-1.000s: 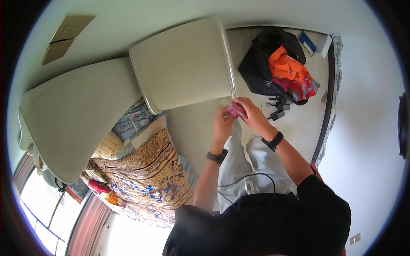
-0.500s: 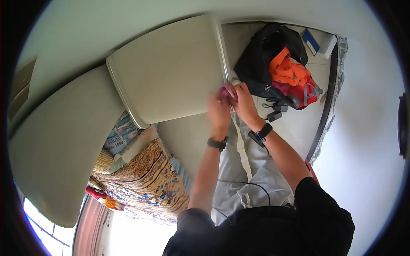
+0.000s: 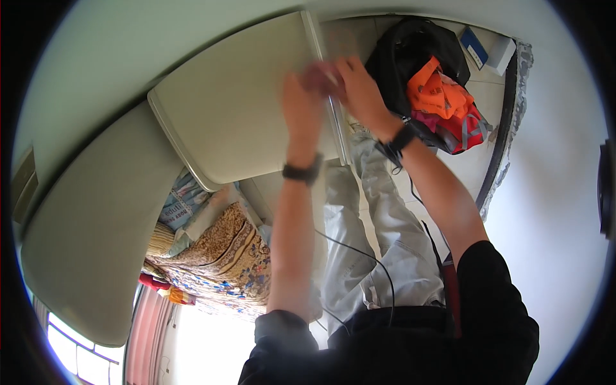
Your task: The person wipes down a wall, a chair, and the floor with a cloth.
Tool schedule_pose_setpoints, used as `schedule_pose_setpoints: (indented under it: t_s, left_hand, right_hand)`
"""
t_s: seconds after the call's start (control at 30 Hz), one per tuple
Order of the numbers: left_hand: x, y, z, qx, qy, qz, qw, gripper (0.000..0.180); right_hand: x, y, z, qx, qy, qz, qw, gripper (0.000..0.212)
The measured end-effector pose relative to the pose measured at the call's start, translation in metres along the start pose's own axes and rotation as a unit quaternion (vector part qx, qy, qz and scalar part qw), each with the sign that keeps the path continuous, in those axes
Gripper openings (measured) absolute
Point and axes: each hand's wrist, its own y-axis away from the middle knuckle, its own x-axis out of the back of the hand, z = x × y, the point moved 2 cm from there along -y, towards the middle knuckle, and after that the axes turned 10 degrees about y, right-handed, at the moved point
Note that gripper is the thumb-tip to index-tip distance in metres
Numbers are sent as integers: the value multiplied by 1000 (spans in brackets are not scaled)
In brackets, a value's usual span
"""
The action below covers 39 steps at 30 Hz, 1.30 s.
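In front of me my left hand (image 3: pixel 300 106) and my right hand (image 3: pixel 360 86) are raised close together. Between them is a small dark pink thing (image 3: pixel 322 78), soft-looking but too blurred to name. The fingers of both hands are closed on it, the left from one side and the right from the other. The hands appear above the right edge of a cream-coloured flat top (image 3: pixel 224 90). Each wrist wears a black strap.
On the tiled floor at the far right lies an open black bag (image 3: pixel 390 77) with orange cloth (image 3: pixel 436 90) and a red item (image 3: pixel 463 131). Behind it are a blue flat box (image 3: pixel 473 48) and a white box (image 3: pixel 502 54). A patterned bedspread (image 3: pixel 224 256) is at left. A cable (image 3: pixel 359 252) crosses my legs.
Both hands have risen away from me, a little to the left, carrying the dark pink thing from beside the top's near right corner to over its edge. My view has shifted slightly.
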Motion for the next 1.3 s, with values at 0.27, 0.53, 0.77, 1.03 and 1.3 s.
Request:
schedule_pose_setpoints:
  t_s: [0.27,0.53,0.77,1.03,1.3]
  left_hand:
    - [-6,139,-66,150,88,-99,980,15]
    - [-9,87,-27,83,-15,-53,995,15]
    - [-15,-34,9,-89,-16,24,996,16]
    - [-16,-31,-5,-66,-15,-1,998,15]
    - [-17,72,-42,40,33,-18,998,12]
  right_hand:
    - [-10,140,10,-106,-52,-168,979,31]
    - [2,88,9,-93,-81,-127,984,27]
    - [0,-30,20,-42,-42,-23,998,32]
    - [6,-14,4,-142,-126,-9,982,26]
    - [-3,84,8,-84,-47,-21,995,24]
